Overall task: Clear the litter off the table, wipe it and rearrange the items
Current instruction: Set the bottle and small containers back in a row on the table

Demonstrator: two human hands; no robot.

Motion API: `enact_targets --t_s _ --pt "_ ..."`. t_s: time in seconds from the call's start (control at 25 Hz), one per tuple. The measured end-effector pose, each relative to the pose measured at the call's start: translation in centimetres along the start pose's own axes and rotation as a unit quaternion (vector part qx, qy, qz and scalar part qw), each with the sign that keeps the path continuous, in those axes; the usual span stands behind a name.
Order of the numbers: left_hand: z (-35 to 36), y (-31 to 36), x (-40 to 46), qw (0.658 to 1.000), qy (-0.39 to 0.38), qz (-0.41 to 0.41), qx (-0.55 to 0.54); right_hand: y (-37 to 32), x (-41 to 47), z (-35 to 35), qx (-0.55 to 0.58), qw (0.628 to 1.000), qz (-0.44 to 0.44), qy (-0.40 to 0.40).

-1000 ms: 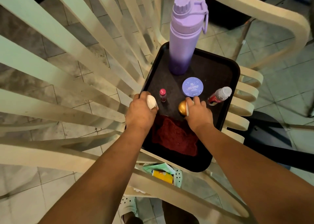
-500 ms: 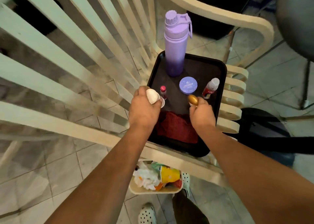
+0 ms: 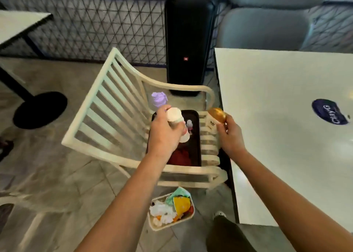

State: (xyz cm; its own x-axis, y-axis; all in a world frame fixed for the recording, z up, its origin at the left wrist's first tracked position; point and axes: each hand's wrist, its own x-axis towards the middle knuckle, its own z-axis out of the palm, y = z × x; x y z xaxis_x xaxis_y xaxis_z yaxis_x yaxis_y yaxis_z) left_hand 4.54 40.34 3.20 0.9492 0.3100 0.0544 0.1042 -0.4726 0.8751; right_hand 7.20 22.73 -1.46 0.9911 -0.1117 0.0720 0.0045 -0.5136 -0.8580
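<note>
Left hand [image 3: 164, 135] curled round cream-capped bottle [image 3: 176, 120], held above black tray [image 3: 194, 137] on slatted chair [image 3: 107, 118]. Right hand [image 3: 230, 135] grips gold-capped bottle [image 3: 215, 118], at 3 o'clock of tray, just left of white table [image 3: 277, 127] edge. Purple flask [image 3: 158, 99] at tray's 11 o'clock. Litter basket [image 3: 172, 210] on floor at 6 o'clock of chair.

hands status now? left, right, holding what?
Left hand: grips a cream-capped bottle.
Right hand: holds a gold-capped bottle.
</note>
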Motion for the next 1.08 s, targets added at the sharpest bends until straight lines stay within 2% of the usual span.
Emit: enact_targets --t_s 0.12,0.28,0.44,0.64,0.8,1.08 --pt "1.0 5.6 -2.1 0.997 -0.057 0.050 0.000 -0.5 -0.7 -6.8 -0.036 0.999 -0.001 0.018" --pt "5.3 10.4 -3.0 0.990 -0.119 0.076 -0.028 1.7 0.7 -13.9 -0.019 0.997 0.017 0.077" --pt "12.8 15.1 -3.0 0.983 -0.170 0.067 -0.023 5.5 2.7 -21.2 -0.004 0.992 0.065 0.112" --pt "22.9 19.6 -2.6 0.977 -0.201 0.067 0.000 12.2 6.6 -29.0 -0.003 0.986 0.127 0.110" --pt "29.9 21.2 -0.8 0.980 -0.194 0.043 0.023 16.8 10.2 -31.9 0.003 0.987 0.142 0.079" --pt "36.8 21.9 5.4 0.985 -0.161 0.033 0.053 18.9 17.6 -31.2 0.040 0.993 0.108 0.029"
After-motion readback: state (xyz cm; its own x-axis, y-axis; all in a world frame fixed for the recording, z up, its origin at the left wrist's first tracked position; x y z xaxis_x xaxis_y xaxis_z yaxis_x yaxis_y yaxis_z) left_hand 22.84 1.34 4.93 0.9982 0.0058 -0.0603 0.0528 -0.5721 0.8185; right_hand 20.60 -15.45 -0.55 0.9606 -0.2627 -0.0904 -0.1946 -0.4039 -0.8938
